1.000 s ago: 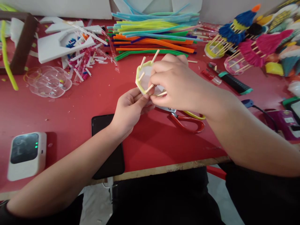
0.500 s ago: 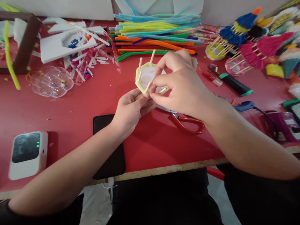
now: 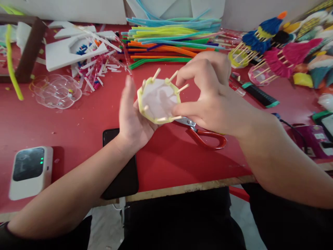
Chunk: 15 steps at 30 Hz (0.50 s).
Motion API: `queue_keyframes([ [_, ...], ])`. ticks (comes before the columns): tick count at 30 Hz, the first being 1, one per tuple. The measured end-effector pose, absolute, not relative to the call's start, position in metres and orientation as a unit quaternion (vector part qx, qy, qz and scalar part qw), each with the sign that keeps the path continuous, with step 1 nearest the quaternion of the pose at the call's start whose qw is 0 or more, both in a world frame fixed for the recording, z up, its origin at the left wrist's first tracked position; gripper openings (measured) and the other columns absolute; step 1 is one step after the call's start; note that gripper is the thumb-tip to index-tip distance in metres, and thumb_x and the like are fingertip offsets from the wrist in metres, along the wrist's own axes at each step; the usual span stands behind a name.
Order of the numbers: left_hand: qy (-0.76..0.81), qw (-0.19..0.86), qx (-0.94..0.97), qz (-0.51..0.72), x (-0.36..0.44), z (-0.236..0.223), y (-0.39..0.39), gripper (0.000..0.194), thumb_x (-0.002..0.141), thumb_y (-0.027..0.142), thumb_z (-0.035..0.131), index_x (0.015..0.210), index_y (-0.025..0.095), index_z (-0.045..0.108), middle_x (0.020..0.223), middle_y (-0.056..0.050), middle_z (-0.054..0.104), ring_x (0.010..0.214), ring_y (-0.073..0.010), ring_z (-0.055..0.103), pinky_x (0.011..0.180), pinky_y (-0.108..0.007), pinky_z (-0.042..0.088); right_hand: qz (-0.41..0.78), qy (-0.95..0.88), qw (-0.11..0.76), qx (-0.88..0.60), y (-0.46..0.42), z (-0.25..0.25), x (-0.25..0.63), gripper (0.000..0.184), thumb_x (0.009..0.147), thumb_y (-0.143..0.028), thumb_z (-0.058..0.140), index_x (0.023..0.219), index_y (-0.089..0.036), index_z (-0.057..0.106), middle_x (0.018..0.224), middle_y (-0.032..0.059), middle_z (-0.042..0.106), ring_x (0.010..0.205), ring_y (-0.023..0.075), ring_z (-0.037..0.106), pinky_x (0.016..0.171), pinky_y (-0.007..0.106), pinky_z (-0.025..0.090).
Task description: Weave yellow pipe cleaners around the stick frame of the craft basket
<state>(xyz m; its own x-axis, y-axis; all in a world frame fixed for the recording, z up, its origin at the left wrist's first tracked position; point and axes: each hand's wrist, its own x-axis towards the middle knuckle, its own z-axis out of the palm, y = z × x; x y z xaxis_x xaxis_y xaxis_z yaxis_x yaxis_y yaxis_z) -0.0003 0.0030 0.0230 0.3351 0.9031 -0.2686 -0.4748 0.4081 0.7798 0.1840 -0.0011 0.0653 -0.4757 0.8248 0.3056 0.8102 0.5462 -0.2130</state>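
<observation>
A small octagonal base (image 3: pixel 157 97) has a white floor, a yellow pipe-cleaner rim and several short wooden sticks standing around its edge. My left hand (image 3: pixel 136 121) bears it from below on the fingers, the thumb raised and apart from the rim. Over the base's right side arches my right hand (image 3: pixel 210 90), its thumb on the white floor and its fingers bent beside the sticks. Partly under the base and the right hand lie red-handled scissors (image 3: pixel 210 137). Beneath my left wrist is a black phone (image 3: pixel 122 177).
Coloured pipe cleaners (image 3: pixel 171 38) are piled at the back. White foam board (image 3: pixel 61 55) and scraps lie at back left, near a clear flower-shaped tray (image 3: pixel 58 92). A white device (image 3: pixel 31 172) stands at front left. A black cutter (image 3: pixel 261 95) and stick-and-yarn crafts (image 3: pixel 283 59) are on the right.
The base has turned and tilted, showing more of its white floor, and has shifted slightly left and down. My left thumb has lifted off the rim; my right fingers have spread from their pinch.
</observation>
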Motion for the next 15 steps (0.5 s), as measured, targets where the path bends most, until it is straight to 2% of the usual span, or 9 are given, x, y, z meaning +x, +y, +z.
queue_keyframes([
  [3,0.353,0.768,0.285,0.453,0.003,0.023,0.003,0.049,0.095,0.067,0.048,0.109,0.026,0.072,0.124,-0.007,0.076,0.121,-0.0308,0.070,0.083,-0.037,0.064,-0.010,-0.863,0.211,-0.460,-0.004,0.062,0.192,0.015,0.096,-0.028,0.061,0.086,-0.031,0.072,0.135,0.0035,0.062,0.138,0.0294,0.047,0.119,0.054,0.039],
  [5,0.346,0.772,0.273,0.459,0.002,0.022,0.003,0.047,0.094,0.064,0.052,0.111,0.025,0.073,0.125,-0.008,0.076,0.123,-0.0321,0.069,0.084,-0.038,0.065,-0.047,-0.865,0.250,-0.432,-0.007,0.058,0.199,0.011,0.094,-0.028,0.064,0.089,-0.032,0.073,0.133,0.0027,0.065,0.134,0.0300,0.053,0.119,0.056,0.039],
  [7,0.339,0.771,0.256,0.475,-0.001,0.022,0.004,0.042,0.090,0.058,0.058,0.110,0.025,0.073,0.126,-0.007,0.076,0.125,-0.0338,0.067,0.086,-0.040,0.064,-0.054,-0.850,0.309,-0.422,-0.011,0.051,0.203,0.008,0.091,-0.028,0.069,0.093,-0.033,0.073,0.124,0.0047,0.069,0.123,0.0301,0.061,0.113,0.055,0.045],
  [9,0.327,0.771,0.241,0.489,-0.004,0.021,0.004,0.035,0.087,0.050,0.060,0.107,0.024,0.073,0.129,-0.006,0.075,0.126,-0.0339,0.066,0.089,-0.041,0.064,0.008,-0.807,0.378,-0.453,-0.017,0.042,0.204,0.011,0.089,-0.026,0.069,0.098,-0.032,0.072,0.111,0.0066,0.072,0.108,0.0279,0.068,0.101,0.050,0.054],
  [11,0.328,0.769,0.252,0.487,-0.005,0.022,0.004,0.032,0.084,0.046,0.060,0.103,0.024,0.072,0.128,-0.005,0.075,0.127,-0.0335,0.066,0.089,-0.041,0.063,0.123,-0.737,0.427,-0.509,-0.023,0.032,0.202,0.012,0.091,-0.026,0.068,0.103,-0.030,0.069,0.101,0.0055,0.074,0.095,0.0243,0.071,0.089,0.043,0.060],
  [15,0.361,0.758,0.311,0.445,-0.003,0.023,0.005,0.035,0.079,0.043,0.060,0.107,0.025,0.071,0.121,-0.008,0.076,0.126,-0.0351,0.066,0.088,-0.042,0.062,0.333,-0.612,0.455,-0.555,-0.025,0.020,0.194,0.022,0.084,-0.032,0.078,0.101,-0.028,0.065,0.098,0.0024,0.077,0.090,0.0208,0.075,0.078,0.034,0.063],
])
